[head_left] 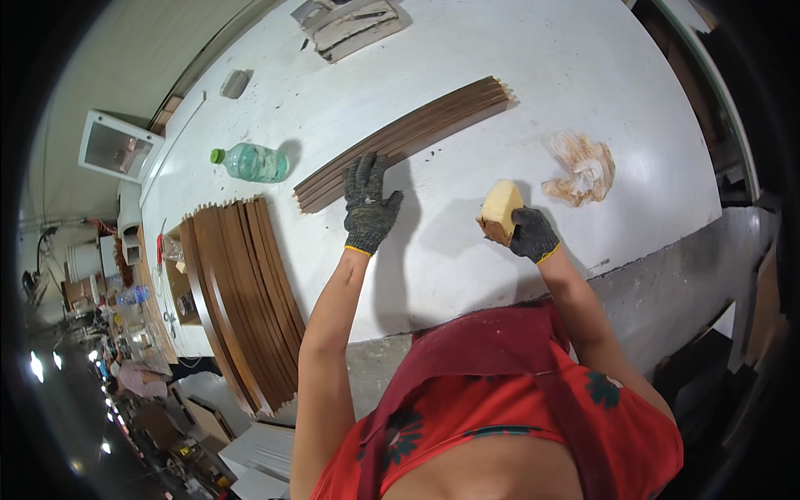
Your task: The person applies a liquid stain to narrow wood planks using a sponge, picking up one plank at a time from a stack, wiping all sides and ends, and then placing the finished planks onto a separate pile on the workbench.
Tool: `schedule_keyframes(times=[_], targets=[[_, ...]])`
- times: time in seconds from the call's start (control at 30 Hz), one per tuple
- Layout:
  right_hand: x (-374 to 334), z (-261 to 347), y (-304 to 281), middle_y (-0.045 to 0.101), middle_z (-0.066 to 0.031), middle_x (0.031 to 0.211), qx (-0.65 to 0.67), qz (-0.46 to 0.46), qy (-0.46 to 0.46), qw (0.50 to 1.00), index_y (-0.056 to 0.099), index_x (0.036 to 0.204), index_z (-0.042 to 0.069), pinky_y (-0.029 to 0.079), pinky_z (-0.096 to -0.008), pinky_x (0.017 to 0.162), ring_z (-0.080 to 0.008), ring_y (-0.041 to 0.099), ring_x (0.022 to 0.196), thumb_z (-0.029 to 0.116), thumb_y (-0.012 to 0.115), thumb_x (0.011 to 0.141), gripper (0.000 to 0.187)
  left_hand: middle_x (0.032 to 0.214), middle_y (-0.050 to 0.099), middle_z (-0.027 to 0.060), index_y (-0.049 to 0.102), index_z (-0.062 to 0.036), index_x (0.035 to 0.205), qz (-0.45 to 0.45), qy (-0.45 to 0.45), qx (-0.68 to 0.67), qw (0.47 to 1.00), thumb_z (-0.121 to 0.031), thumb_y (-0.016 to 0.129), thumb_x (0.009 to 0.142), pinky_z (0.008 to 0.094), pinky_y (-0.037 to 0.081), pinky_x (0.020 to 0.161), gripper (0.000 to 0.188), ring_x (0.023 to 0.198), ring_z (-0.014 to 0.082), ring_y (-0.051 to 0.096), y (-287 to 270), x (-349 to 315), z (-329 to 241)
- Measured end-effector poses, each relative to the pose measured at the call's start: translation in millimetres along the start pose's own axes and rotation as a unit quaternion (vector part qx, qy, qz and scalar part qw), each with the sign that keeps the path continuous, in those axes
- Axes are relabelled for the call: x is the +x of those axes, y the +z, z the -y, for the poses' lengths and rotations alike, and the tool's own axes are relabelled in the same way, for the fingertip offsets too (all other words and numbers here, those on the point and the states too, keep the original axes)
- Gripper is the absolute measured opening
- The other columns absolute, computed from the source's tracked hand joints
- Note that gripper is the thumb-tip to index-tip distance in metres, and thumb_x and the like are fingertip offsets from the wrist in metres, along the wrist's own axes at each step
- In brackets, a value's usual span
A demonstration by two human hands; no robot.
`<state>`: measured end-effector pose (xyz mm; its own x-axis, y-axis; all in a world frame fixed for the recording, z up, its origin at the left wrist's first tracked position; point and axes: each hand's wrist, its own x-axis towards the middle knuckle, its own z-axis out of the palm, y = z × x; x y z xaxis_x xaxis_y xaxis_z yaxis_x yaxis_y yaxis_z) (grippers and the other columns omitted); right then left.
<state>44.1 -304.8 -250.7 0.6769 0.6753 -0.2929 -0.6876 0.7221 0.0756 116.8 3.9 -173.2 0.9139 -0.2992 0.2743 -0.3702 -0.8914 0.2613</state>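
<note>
Brown wooden strips [417, 137] lay side by side across the middle of the white table [658, 108]. Dark-gloved, the left hand [371, 208] was open, its outstretched fingers over their left part. The right hand [535, 235], likewise gloved, gripped a pale yellow block [503, 202], brown-stained below, near a crumpled plastic bag [586, 171] farther right. Another bundle [242, 292] lay left, nearer than the green-capped bottle [257, 162].

The white surface [633, 100] bears a bundle of brown wooden strips [425, 125]; a larger brown wooden bundle [250, 300] overhanging its edge; a green-tinted plastic bottle [257, 162]; a crumpled, brown-stained plastic bag [587, 173]; a grey block [236, 83]; a pale boxy object [354, 33].
</note>
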Motion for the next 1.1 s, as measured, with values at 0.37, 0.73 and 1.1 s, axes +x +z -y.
schedule_keyframes(times=[0.37, 0.73, 1.1], targets=[[3, 0, -3, 0.042, -0.0207, 0.122, 0.008, -0.038, -0.019, 0.999, 0.036, 0.127, 0.001, 0.041, -0.0394, 0.093, -0.0332, 0.043, 0.112, 0.011, 0.064, 0.070, 0.064, 0.119, 0.048, 0.0130, 0.050, -0.0125, 0.121, -0.048, -0.001, -0.026, 0.999, -0.009, 0.065, 0.068, 0.0463, 0.029, 0.099, 0.055, 0.112, 0.0314, 0.043, 5, -3, -6], [1, -1, 6, 0.046, -0.0192, 0.121, -0.106, 0.011, -0.043, 0.993, 0.036, 0.126, -0.002, 0.042, -0.0370, 0.093, -0.0303, 0.048, 0.110, 0.015, 0.064, 0.072, 0.063, 0.110, 0.055, 0.0135, 0.055, -0.0168, 0.115, 0.159, -0.081, 0.008, 0.984, -0.010, 0.058, 0.069, 0.0424, 0.042, 0.087, 0.047, 0.101, 0.0327, 0.052, 1, 36, -12], [1, -2, 50, 0.046, -0.0157, 0.124, -0.100, 0.034, -0.236, 0.966, 0.035, 0.127, 0.000, 0.040, -0.0403, 0.096, -0.0316, 0.046, 0.114, 0.008, 0.064, 0.070, 0.065, 0.093, 0.064, 0.0101, 0.061, -0.0051, 0.107, 0.148, -0.203, -0.301, 0.920, -0.011, 0.069, 0.073, 0.0283, 0.048, 0.077, 0.035, 0.084, 0.0167, 0.060, -52, -35, -24]])
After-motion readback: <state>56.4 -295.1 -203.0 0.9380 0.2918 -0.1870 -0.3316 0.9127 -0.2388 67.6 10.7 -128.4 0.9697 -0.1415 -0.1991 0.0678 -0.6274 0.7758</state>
